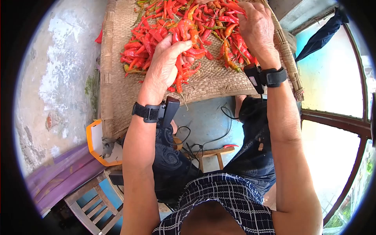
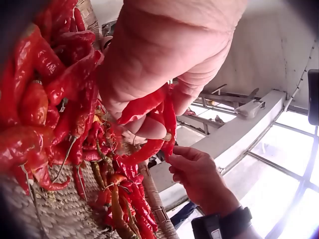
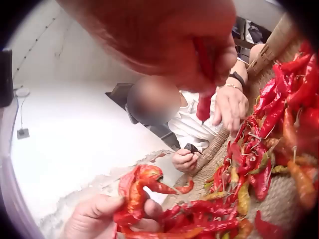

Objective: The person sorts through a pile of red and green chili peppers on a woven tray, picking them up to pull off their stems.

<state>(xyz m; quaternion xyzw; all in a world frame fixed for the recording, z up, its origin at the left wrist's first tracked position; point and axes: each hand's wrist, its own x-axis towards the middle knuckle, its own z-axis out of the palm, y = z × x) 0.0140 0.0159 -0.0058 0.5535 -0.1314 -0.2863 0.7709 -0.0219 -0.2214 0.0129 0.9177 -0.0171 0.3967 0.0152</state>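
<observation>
- My left hand (image 1: 162, 62) is curled round a small bunch (image 1: 182, 31) of peppers; they are red and orange, and some of them hang down below the fingers.
- My right hand (image 1: 256, 33) is narrow, with one red pepper (image 3: 204, 107) pinched in it; the tip points downward, out of the fingers.
- The pile (image 1: 207, 33) of peppers lies between my hands and also beyond them; it is mostly red, with some orange, yellow and greenish ones.
- Under the pile is the woven tray (image 1: 107, 86); its rim passes at the outer side of each hand.
- On each wrist I wear a black strap (image 1: 148, 112).
- Across the tray from my hands is a person (image 3: 194, 117) in white; one hand of this person is at the rim.
- Nearer to me than my hands, below the tray, are a stool (image 1: 213, 152) with a single pepper on it, and black cables (image 1: 200, 148); to the right of my right hand, a dark cloth (image 1: 321, 37) hangs by the window (image 1: 331, 70).
</observation>
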